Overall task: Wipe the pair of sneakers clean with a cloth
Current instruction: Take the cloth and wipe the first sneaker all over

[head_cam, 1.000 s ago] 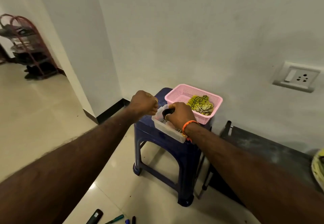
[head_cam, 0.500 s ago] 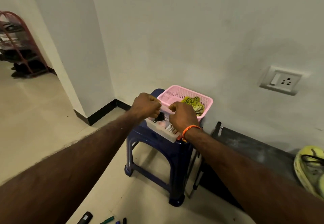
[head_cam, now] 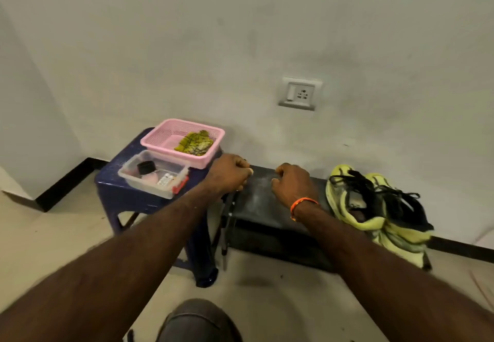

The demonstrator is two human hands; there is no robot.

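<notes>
A pair of yellow-green sneakers (head_cam: 358, 205) with black laces lies heaped at the right end of a low black bench (head_cam: 264, 208). A green and yellow cloth (head_cam: 193, 142) sits in a pink basket (head_cam: 160, 135) on a blue stool (head_cam: 117, 178). My left hand (head_cam: 230, 174) hovers in a fist over the bench's left end, right of the stool. My right hand (head_cam: 291, 185), with an orange wristband, is curled above the bench's middle, a short way left of the sneakers. I see nothing held in either hand.
A clear plastic tub (head_cam: 133, 173) with a black cap and small items stands on the stool in front of the basket. A wall socket (head_cam: 299, 93) is above the bench. My knee (head_cam: 197, 320) shows at the bottom edge. Pale tiled floor lies in front.
Both hands have left the clear tub and moved right, over the black bench. The view has swung right, bringing both sneakers fully into sight.
</notes>
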